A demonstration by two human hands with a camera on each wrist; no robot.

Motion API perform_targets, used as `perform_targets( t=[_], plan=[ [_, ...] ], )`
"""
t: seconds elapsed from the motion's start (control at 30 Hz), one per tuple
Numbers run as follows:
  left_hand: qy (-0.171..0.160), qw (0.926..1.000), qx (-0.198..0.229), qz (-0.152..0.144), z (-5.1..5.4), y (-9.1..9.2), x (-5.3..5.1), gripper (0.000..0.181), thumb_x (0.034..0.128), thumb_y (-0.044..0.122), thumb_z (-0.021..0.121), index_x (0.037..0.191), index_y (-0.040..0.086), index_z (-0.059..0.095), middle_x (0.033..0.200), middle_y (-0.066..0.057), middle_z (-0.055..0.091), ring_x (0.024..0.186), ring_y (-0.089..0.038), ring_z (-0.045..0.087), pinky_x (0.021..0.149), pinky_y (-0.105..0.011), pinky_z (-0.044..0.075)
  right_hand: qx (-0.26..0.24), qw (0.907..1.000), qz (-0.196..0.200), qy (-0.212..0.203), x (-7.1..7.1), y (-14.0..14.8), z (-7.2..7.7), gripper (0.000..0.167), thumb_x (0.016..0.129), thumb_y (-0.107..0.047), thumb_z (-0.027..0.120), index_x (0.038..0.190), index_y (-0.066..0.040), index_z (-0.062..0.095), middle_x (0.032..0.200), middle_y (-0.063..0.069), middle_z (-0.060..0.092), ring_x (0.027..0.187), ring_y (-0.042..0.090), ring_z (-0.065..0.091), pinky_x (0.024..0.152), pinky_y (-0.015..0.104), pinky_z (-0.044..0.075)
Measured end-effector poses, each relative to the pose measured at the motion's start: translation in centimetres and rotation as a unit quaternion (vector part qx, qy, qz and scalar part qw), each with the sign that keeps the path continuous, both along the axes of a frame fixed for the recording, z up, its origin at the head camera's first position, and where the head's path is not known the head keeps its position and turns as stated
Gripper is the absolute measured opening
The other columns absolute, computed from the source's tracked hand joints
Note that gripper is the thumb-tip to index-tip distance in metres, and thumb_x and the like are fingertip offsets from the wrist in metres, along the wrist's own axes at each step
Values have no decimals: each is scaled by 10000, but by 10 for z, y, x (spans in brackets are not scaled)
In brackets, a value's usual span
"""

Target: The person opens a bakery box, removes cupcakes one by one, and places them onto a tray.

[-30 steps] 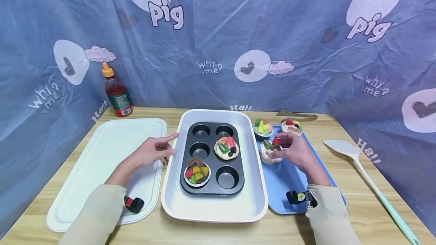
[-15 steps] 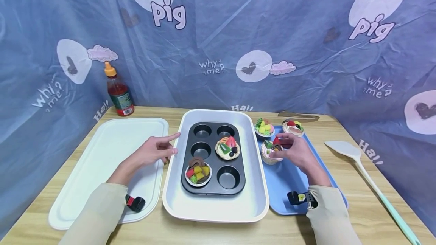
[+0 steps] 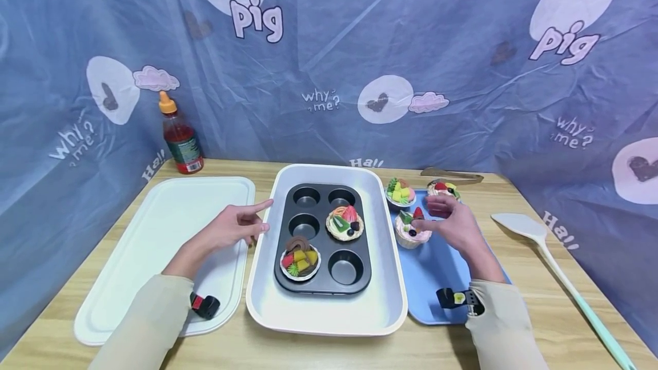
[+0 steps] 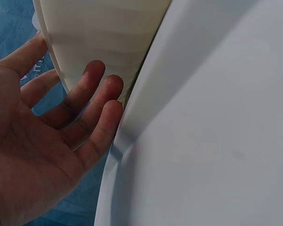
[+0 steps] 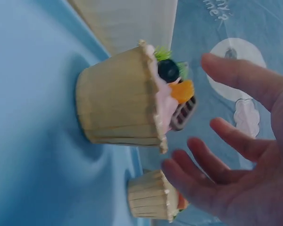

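Observation:
On the blue tray (image 3: 429, 270) stands a cupcake (image 3: 409, 237) with pink cream and fruit pieces. My right hand (image 3: 454, 226) hovers beside it with spread fingers; in the right wrist view, a gap separates the fingertips from the cupcake's topping. My left hand (image 3: 233, 228) is at the left rim of the white bin (image 3: 329, 316), index finger stretched out. In the left wrist view, fingertips touch the bin's rim while the other fingers hang loosely bent. Inside the bin lies a black muffin pan (image 3: 321, 256) bearing a fruit tart (image 3: 344, 223) and a chocolate-topped cupcake (image 3: 300, 264).
Two more cupcakes stand behind: a dark-cupped one (image 3: 400, 193) and a cream one (image 3: 443, 188). Wooden tongs (image 3: 452, 175) lie at the back. A spatula (image 3: 555, 273) lies right; a white tray (image 3: 154, 244) lies left, with a sauce bottle (image 3: 182, 141) behind it.
My right hand has let go of the pink-cream cupcake and drawn slightly right, its fingers spreading. The cupcake stays upright on the blue tray. My left hand keeps its place at the bin's rim.

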State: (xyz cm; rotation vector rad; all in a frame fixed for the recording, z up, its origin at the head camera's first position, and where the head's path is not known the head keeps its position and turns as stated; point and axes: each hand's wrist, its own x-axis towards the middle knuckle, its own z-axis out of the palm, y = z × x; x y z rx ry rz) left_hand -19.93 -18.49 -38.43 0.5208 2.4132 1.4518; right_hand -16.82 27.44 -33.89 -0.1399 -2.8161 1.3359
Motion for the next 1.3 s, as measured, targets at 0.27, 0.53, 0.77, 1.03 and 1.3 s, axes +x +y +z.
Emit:
perform_targets(
  t=[0.27, 0.53, 0.77, 1.03, 1.3],
  plan=[
    [-30, 10000, -53, 61, 2, 1, 1, 671, 938, 284, 725, 1524, 116, 443, 873, -66, 674, 683, -202, 631, 637, -316, 583, -360, 9946, -705, 666, 8, -21, 21, 567, 923, -266, 742, 1384, 5, 552, 1417, 238, 542, 1345, 390, 497, 1096, 517, 446],
    [-83, 9999, -27, 76, 1, 1, 2, 665, 943, 299, 717, 1527, 134, 444, 876, -58, 677, 701, -198, 631, 649, -316, 589, -428, 9934, 225, 1036, 14, -57, 32, 495, 934, -259, 739, 1346, -23, 596, 1352, 212, 609, 1259, 352, 589, 1043, 417, 513],
    [-67, 9999, 68, 89, 1, 1, 2, 647, 946, 249, 715, 1518, 103, 450, 854, -47, 689, 680, -202, 641, 630, -330, 584, -289, 9914, 1193, 455, 4, -89, 27, 611, 920, -253, 756, 1445, -50, 519, 1434, 249, 544, 1313, 419, 547, 1057, 525, 489],
    [-80, 9999, 103, 37, 2, 1, 2, 648, 950, 237, 711, 1522, 99, 440, 826, -44, 675, 678, -203, 627, 623, -324, 580, 407, 9854, 1645, 158, -9, -109, 12, 721, 896, -331, 775, 1496, -83, 461, 1485, 231, 500, 1372, 418, 486, 1051, 560, 483],
    [-100, 9998, 179, 16, 2, 1, 2, 646, 950, 232, 712, 1521, 95, 442, 817, -44, 669, 675, -207, 621, 620, -319, 577, 679, 9793, 1895, 235, -15, -116, -7, 791, 840, -335, 832, 1488, -59, 471, 1443, 196, 544, 1318, 390, 542, 1037, 529, 498]
  ],
)
